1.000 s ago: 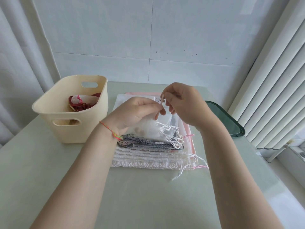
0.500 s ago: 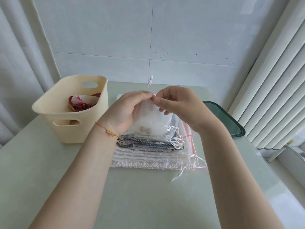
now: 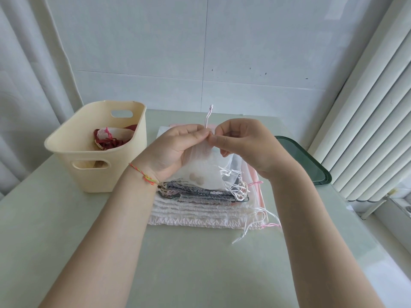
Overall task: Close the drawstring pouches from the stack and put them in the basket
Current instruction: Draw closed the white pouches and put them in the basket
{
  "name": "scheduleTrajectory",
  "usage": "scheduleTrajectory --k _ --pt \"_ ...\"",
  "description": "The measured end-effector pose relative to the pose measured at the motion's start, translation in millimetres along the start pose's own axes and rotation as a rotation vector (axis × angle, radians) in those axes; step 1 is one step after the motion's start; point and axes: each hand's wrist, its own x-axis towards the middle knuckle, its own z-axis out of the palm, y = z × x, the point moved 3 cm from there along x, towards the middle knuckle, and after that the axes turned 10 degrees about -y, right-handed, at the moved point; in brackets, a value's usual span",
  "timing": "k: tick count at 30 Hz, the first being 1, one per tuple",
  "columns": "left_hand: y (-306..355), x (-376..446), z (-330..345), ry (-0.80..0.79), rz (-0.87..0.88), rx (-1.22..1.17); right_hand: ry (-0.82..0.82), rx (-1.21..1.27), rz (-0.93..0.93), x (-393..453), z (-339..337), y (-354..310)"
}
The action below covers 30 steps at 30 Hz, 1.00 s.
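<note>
A sheer white drawstring pouch (image 3: pixel 203 170) hangs upright over the stack of pouches (image 3: pixel 206 205) in the middle of the table. My left hand (image 3: pixel 175 150) pinches the pouch's gathered neck. My right hand (image 3: pixel 246 145) pinches the neck from the other side, fingertips touching the left hand's. A pale drawstring (image 3: pixel 208 115) sticks up above both hands. Small beige items show through the pouch's bottom. The cream plastic basket (image 3: pixel 89 172) stands to the left and holds a red and white pouch (image 3: pixel 109 138).
A dark green tray (image 3: pixel 309 165) lies at the table's right edge. Loose white and pink strings (image 3: pixel 251 227) trail off the stack's front right corner. Curtains hang left, vertical blinds right, a tiled wall behind.
The pouch rose off the stack and its mouth gathered together. The drawstring now sticks up above my hands, which have moved together at the neck.
</note>
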Motion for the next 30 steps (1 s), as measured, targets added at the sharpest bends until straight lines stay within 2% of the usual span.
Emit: scheduleTrajectory --k 9,12,15,18,22,25,30 --pt "1.2 -0.1 2.0 0.148 -0.008 0.099 0.061 -0.044 0.033 2.2 -0.7 5.0" --pt "2.1 0.3 1.3 0.22 0.01 0.213 0.104 -0.08 0.055 3.7 1.6 6.6" --pt "5.1 -1.2 -1.1 0.212 -0.01 0.344 0.118 -0.108 0.082 4.8 3.3 9.0" --pt "7.6 -3.0 -2.1 0.201 -0.081 0.505 0.087 -0.127 0.125 5.0 2.3 12.5" --pt "8.9 -2.9 -4.5 0.314 -0.094 0.741 0.045 -0.139 0.153 7.8 7.8 16.3" --pt "8.4 -1.9 -3.2 0.364 -0.066 0.745 0.072 -0.134 0.133 8.9 7.7 16.1" --pt "7.0 -1.1 -2.0 0.353 -0.053 0.7 0.084 -0.098 0.077 8.7 6.6 14.7"
